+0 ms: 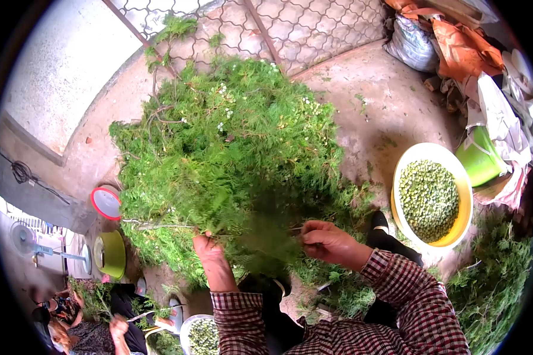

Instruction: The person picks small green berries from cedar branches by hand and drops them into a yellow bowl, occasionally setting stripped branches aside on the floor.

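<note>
left hand [209, 247] grips sprig [270, 238] | right hand [330, 242] pinches its other end | sprig between them, before the green pile [225, 148] | best: steady stem left, work right fingertips gently

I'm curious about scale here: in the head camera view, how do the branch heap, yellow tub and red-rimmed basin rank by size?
1. Branch heap, by far
2. Yellow tub
3. Red-rimmed basin
Apparent sizes only.
</note>
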Motion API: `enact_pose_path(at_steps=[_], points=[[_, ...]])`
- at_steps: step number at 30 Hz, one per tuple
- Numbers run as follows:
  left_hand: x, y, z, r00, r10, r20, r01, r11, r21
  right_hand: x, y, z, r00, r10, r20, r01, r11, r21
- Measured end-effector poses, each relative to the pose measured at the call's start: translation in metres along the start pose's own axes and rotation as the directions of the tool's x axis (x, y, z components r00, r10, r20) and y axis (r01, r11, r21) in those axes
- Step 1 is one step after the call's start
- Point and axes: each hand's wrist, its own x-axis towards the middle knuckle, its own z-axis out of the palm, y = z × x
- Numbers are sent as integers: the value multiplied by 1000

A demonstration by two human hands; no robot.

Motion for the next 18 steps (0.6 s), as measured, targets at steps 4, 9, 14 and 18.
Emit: enact_pose_path(at_steps=[4,9,14,18], points=[[-5,1,4,942,150,-300,-10,906,422,-11,-9,-6,999,41,-3,-41,993,-108],[9,-12,3,851,341,-400,-195,912,361,-13,-8,-3,952,299,69,-240,866,-439],[27,-20,-15,887,267,-377,-137,932,337,-9,8,12,952,271,141,-182,873,-453],[17,-45,10,909,291,-299,-146,893,425,2,15,21,972,200,123,-144,922,-359]])
